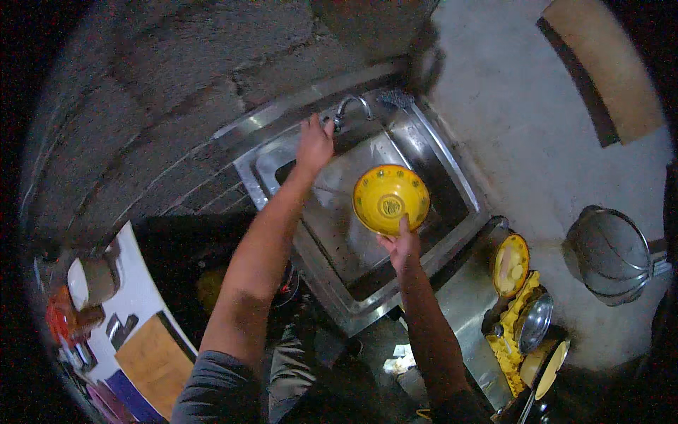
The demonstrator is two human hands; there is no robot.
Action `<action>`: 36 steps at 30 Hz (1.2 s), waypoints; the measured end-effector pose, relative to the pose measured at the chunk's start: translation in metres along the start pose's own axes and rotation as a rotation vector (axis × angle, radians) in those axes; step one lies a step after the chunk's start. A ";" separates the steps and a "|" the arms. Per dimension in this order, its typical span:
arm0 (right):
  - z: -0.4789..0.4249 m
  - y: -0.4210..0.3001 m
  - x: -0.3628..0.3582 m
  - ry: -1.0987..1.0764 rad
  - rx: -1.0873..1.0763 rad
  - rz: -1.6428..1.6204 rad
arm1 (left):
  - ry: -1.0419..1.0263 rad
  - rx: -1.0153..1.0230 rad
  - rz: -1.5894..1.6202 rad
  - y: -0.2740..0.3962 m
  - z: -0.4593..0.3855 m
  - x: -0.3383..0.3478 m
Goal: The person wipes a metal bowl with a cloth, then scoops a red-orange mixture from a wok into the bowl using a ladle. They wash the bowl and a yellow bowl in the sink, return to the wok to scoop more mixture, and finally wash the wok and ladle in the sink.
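Note:
A yellow bowl (389, 188) with an orange rim and dark painted motifs is tilted above the stainless steel sink (365, 307). My right hand (403, 249) grips its near edge, thumb inside and fingers underneath. At the back of the sink stands a curved chrome faucet (356, 100). My left hand (316, 143) reaches to the base of this faucet, with thumb and fingers around its handle, which they mostly cover. No water stream can be made out below the spout.
A wire strainer (609, 254) hangs on the right wall, near a patterned yellow dish (511, 265), a metal bowl (535, 323) and yellow cloth (500, 344). At left, a white table (135, 281) bears a wooden board (156, 360) and a white container (90, 283).

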State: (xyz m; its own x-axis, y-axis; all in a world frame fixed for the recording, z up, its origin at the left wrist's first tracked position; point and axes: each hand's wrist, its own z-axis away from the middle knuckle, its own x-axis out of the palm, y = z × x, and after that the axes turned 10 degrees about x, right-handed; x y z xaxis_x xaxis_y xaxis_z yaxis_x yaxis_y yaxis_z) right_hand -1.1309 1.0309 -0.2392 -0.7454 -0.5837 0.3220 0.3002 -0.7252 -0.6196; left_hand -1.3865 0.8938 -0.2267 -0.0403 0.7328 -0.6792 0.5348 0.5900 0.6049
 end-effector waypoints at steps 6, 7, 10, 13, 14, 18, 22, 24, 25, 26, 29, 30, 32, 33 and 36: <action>-0.089 -0.008 0.018 -0.047 0.086 0.001 | -0.142 -0.630 0.315 -0.072 -0.057 0.063; -0.101 -0.007 0.017 -0.077 0.085 0.011 | -0.157 -0.757 0.484 -0.075 -0.060 0.062; -0.124 0.002 0.012 -0.095 0.036 0.006 | -0.208 -0.865 0.820 -0.061 -0.033 0.053; -0.129 0.003 0.024 -0.058 0.078 -0.036 | -0.097 -0.559 0.669 -0.039 0.071 0.075; -0.134 0.000 0.023 -0.110 0.103 -0.077 | -0.124 -0.389 0.718 -0.013 0.090 0.083; -0.168 0.018 0.001 -0.333 0.181 -0.148 | -0.452 -0.979 1.259 -0.005 0.116 0.100; -0.173 0.064 0.045 0.094 -0.098 0.103 | -0.047 -0.948 0.971 0.018 0.124 0.135; -0.172 0.061 0.058 0.106 -0.053 0.051 | 0.037 -0.876 0.854 0.016 0.130 0.135; -0.181 0.040 0.056 0.106 0.092 0.268 | 0.079 -0.841 0.791 0.014 0.136 0.130; -0.198 0.008 0.053 0.105 0.230 0.479 | 0.102 -0.794 0.746 0.006 0.148 0.127; -0.242 0.011 0.043 0.093 0.209 0.449 | -0.078 -0.626 0.589 0.002 0.139 0.114; -0.258 0.033 0.034 0.091 0.118 0.324 | 0.062 -0.705 0.722 0.018 0.128 0.117; -0.290 0.112 0.011 -0.046 -0.278 0.020 | -0.104 -0.564 0.436 0.031 0.107 0.127; -0.299 0.120 0.004 0.030 -0.250 0.082 | -0.167 -0.503 0.293 0.028 0.105 0.133; -0.279 0.066 -0.003 0.089 0.064 0.620 | -0.191 -0.746 0.748 0.021 0.123 0.108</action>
State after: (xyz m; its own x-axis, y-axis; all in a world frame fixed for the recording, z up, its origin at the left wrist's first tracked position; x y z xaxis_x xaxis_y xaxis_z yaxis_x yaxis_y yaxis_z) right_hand -1.2745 1.0862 -0.4807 -0.4671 -0.8721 -0.1457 0.7252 -0.2836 -0.6274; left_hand -1.2757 0.9437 -0.3388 0.2512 0.9669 -0.0454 -0.2843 0.1186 0.9514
